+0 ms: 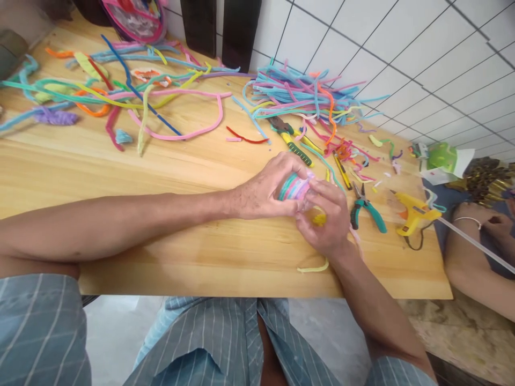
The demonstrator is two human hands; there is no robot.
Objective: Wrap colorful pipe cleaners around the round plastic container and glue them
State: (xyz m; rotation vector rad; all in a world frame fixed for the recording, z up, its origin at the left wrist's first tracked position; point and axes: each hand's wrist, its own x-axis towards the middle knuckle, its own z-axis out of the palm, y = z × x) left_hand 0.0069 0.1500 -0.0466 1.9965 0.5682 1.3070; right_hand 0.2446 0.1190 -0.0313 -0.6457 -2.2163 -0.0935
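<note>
While holding a small striped piece [290, 189] of teal, white and lilac over the bench [181, 246], curves the left hand [265, 187] around it and sets the right hand [328, 214] narrowly against its right end, fingertips bent inward. Cannot tell from this view whether anything thin is pinched there too. Stretches the left forearm across the wood and brings the right one up from the front edge. Has a pale yellow stem [316, 269] lying near that edge, below the right hand. Has, just beyond the hands, pliers with yellow-and-black handles [295, 147], set in front of a heap of fuzzy stems [298, 94], mostly blue and pink, near the tiled wall [341, 43]. Has, to the right, a yellow cutter [341, 170], then teal-handled pliers [362, 203] and a yellow glue gun [416, 212], with a co-worker's forearm [462, 252] at the bench's right end. Faces, to the left, a looser spread including a dark blue stem [131, 86], a curved pink stem [219, 112] and, farther off, a purple bundle [56, 115].
</note>
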